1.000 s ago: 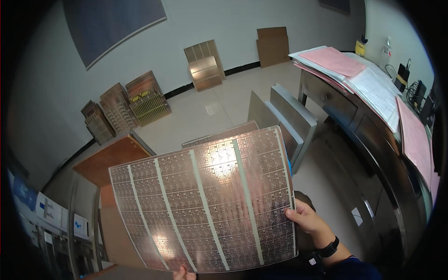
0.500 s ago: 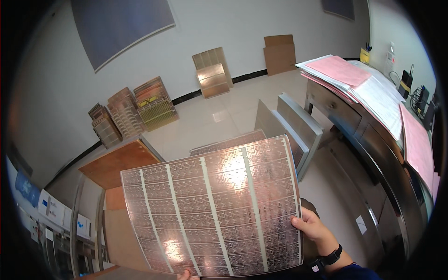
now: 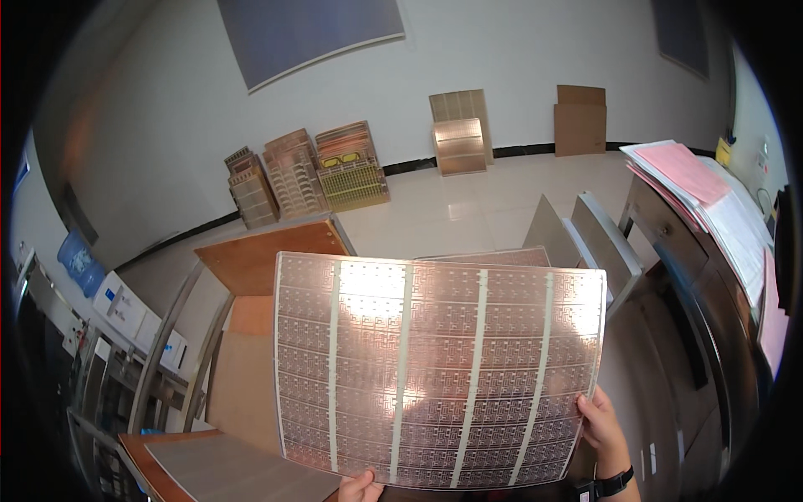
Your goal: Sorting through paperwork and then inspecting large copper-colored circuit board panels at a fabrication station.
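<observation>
Both my hands hold up a large thin copper-coloured circuit board panel (image 3: 439, 360), etched with rows of fine tracks and crossed by pale upright strips. My right hand (image 3: 604, 422) grips its right edge, thumb on the face, fingers behind and mostly hidden. Down at the lower edge, my left hand (image 3: 361, 485) pinches the panel between thumb and fingers. Another copper panel (image 3: 502, 256) shows partly behind its top edge. To the left stands a rack with an orange-brown board (image 3: 272, 255) and a tan backing sheet (image 3: 242, 368). A grey sheet (image 3: 242, 468) lies at the lower left.
Several stacks of panels (image 3: 351, 171) lean against the far wall, with cardboard (image 3: 580, 125) farther right. Grey boards (image 3: 606, 243) stand upright at the right, beside a dark desk (image 3: 661, 226) bearing pink and white papers (image 3: 682, 171). A blue water bottle (image 3: 79, 263) is at the left.
My view has swung left, so the room sits farther right in the picture. The panel has levelled out from its tilt, still held in both hands.
</observation>
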`<state>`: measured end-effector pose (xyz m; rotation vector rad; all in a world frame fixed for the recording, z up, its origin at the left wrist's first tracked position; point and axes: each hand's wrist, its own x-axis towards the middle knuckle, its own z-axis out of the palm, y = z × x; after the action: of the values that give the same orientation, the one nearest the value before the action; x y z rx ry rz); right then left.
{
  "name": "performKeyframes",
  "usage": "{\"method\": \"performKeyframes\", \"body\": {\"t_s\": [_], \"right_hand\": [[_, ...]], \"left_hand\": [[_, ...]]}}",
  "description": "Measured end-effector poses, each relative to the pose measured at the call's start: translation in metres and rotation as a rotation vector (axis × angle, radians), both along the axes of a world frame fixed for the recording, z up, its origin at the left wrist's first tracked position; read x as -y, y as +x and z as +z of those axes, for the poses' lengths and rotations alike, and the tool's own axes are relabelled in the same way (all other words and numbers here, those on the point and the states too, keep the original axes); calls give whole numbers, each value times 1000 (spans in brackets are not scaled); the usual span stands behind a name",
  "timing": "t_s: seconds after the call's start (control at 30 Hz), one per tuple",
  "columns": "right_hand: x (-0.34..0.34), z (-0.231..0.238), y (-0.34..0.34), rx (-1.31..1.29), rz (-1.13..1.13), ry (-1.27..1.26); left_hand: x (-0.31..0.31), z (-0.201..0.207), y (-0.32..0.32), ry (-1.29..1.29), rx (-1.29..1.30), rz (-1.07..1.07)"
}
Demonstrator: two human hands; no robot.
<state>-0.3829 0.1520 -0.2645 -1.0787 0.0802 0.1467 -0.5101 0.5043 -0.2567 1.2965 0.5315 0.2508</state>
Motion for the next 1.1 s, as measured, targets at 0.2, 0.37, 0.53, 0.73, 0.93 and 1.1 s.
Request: {"method": "performKeyframes", "body": {"t_s": [0.2,0.37,0.53,0.73,0.93,1.1], "right_hand": [[25,-13,13,3,232,-53],[-31,28,46,-36,445,26],[-150,51,84,-37,641,-27],[-353,-1,92,33,859,-172],[-434,-82,8,326,1054,-389],[-424,-70,-49,496,1510,-666]], "left_hand": [[-41,-52,-6,-570,192,57],[-61,-33,13,-659,518,157],[-67,-66,-5,-908,844,363],[-21,-103,-65,-814,-10,533],[-12,-108,-96,-801,-113,365],[-17,-109,-94,-754,-141,361]]}}
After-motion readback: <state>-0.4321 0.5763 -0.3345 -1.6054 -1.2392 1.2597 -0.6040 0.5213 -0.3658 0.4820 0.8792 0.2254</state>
